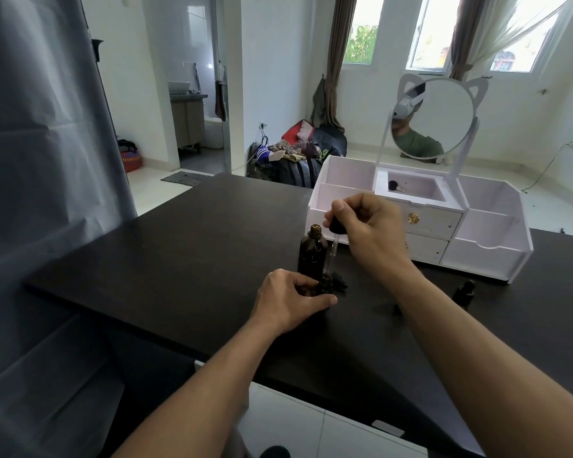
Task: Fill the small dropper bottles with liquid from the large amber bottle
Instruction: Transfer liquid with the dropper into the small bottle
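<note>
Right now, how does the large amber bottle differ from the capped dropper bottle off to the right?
The large amber bottle is uncapped, neck open; the capped dropper bottle has its dropper top on. The amber bottle is clearly taller and wider. It stands beside the left hand and near the dropper pinched by the right hand; the capped one stands alone, untouched. Both are dark and upright on the black table.

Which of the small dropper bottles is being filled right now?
The small dropper bottle held by the left hand, under the dropper pinched by the right hand. The other stands capped, untouched, farther right.
</note>
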`<state>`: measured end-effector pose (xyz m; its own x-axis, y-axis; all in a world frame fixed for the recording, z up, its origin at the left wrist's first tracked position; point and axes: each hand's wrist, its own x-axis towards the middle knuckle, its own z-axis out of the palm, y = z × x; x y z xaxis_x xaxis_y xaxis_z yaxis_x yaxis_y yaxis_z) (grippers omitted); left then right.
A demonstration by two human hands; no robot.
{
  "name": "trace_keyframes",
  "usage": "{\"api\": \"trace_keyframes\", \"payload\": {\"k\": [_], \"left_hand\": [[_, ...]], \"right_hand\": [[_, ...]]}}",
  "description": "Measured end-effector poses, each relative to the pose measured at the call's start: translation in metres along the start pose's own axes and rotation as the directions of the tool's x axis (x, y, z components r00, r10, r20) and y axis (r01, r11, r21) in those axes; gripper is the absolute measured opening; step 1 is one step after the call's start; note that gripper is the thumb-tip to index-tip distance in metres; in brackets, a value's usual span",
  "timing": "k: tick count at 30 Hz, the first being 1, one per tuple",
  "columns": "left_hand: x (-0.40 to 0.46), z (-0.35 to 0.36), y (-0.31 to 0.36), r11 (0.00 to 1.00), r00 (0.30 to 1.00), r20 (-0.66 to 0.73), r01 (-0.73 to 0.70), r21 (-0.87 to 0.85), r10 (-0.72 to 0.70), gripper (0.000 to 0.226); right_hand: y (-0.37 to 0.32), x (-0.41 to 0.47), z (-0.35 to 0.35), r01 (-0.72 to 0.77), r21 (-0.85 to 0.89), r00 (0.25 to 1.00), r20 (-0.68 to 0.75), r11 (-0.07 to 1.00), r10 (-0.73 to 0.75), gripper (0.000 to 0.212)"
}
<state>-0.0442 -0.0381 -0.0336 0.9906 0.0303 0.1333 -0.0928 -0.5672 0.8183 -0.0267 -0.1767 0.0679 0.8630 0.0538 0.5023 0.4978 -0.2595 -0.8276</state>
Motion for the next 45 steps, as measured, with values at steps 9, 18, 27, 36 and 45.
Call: {"api": "trace_keyframes", "payload": {"k": [9,18,27,36,45], "left_hand": [[0.001,0.000,-0.001,1.000,1.000,-0.003,-0.007,-0.005,0.007,0.039],[0.002,-0.001,-0.004,0.999,0.999,0.003,-0.034,-0.012,0.034,0.040],[0.002,0.003,-0.006,0.998,0.998,-0.007,-0.069,-0.014,0.069,0.047],[0.004,0.003,-0.006,1.000,1.000,-0.004,-0.014,0.008,0.014,0.051],[0.001,0.001,-0.004,1.000,1.000,-0.010,0.016,0.010,-0.016,0.050]], "right_hand": [[-0.002,-0.001,0.001,0.007,-0.002,1.000,0.015,1.000,-0.007,0.018],[-0.016,0.013,0.002,-0.013,0.124,0.996,-0.085,0.992,0.024,0.015],[-0.039,0.047,0.006,0.109,0.056,0.977,-0.190,0.992,-0.097,0.017],[-0.017,0.052,0.022,0.060,0.002,0.987,-0.149,0.998,-0.059,0.015],[0.012,0.034,0.035,-0.080,-0.006,0.997,0.001,0.997,0.080,0.020]]}}
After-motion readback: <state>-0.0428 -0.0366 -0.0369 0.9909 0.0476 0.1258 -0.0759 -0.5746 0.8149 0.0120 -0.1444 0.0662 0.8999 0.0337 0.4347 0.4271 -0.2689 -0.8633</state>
